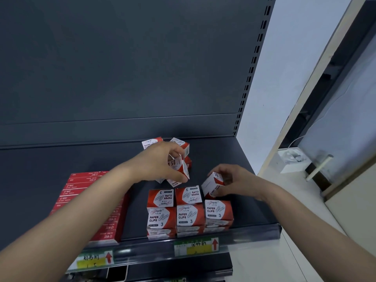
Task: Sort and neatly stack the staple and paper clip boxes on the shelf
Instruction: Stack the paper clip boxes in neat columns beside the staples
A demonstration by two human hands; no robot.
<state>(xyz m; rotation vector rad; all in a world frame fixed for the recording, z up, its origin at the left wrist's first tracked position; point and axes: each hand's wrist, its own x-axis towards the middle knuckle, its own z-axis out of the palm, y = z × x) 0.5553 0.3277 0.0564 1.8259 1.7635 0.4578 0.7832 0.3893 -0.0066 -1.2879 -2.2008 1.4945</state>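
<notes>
Price labels point(196, 246) line the near lip of the dark shelf point(50, 163). Staple boxes point(87, 200) are stacked at left and paper clip boxes point(190, 212) sit in rows at right. Just behind the rows, the left hand point(160, 161) grips a far paper clip box point(180, 166), and the right hand point(232, 182) grips a tilted paper clip box point(211, 186). A white wall point(284, 78) stands to the right.

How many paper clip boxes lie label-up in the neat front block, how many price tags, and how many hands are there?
Paper clip boxes lying label-up in the neat block: 5
Price tags: 2
Hands: 2, left hand and right hand
Total: 9
</notes>
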